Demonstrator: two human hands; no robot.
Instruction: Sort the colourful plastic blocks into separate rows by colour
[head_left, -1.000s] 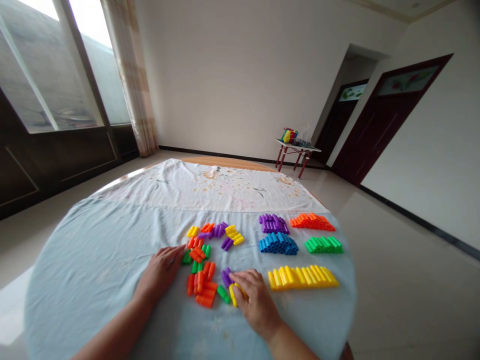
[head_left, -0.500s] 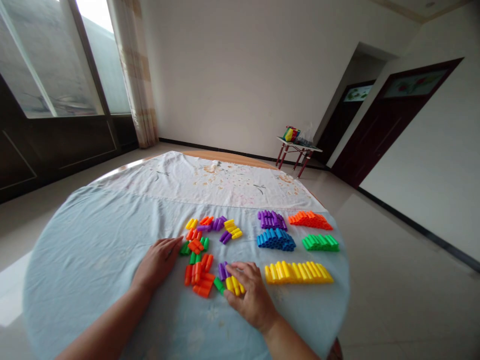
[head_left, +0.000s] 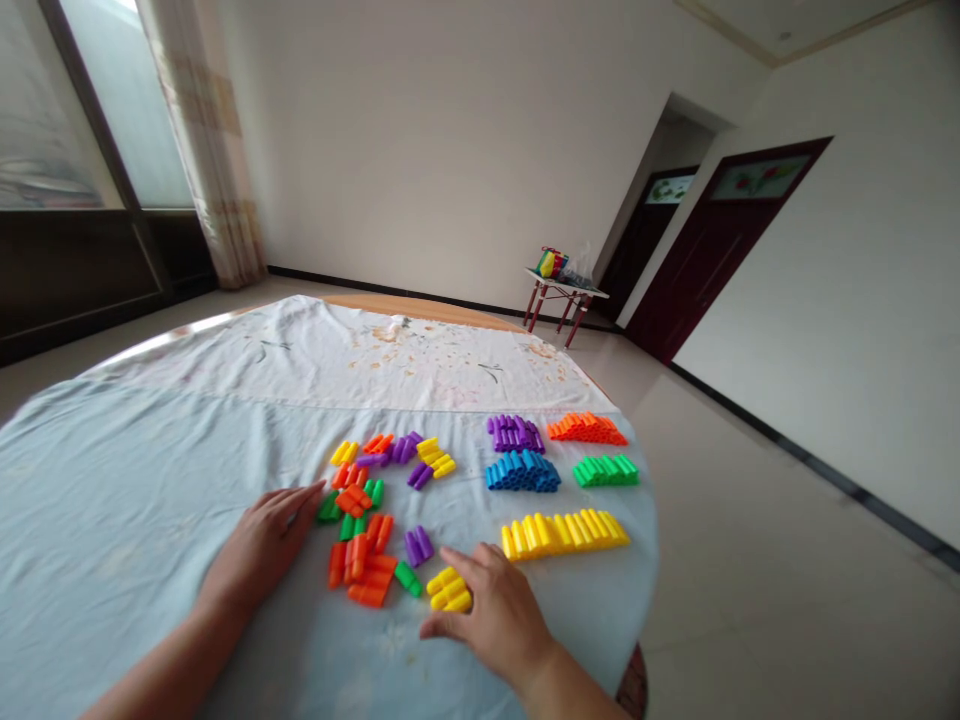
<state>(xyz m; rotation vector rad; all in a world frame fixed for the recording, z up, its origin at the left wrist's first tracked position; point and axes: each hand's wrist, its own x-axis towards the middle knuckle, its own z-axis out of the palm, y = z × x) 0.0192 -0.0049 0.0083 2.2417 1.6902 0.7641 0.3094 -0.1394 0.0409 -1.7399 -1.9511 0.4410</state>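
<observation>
Small round-ended plastic tubes lie on the light blue cloth. My left hand rests flat, fingers stretched, its fingertips beside green tubes and orange tubes at the left of a loose mixed group. My right hand curves around a small cluster of yellow tubes, thumb and index finger apart on either side of it. The other right fingers are partly hidden behind the hand. Just left of that cluster lie a single green tube and a purple pair.
Sorted stacks stand on the right: purple, orange, blue, green and a long yellow row. The cloth-covered round table ends at the right. A small side table with bags stands by the wall.
The view has turned to the right. My right hand and the yellow cluster have shifted slightly away from the purple pair, and its thumb has spread. The left hand stays beside the mixed group.
</observation>
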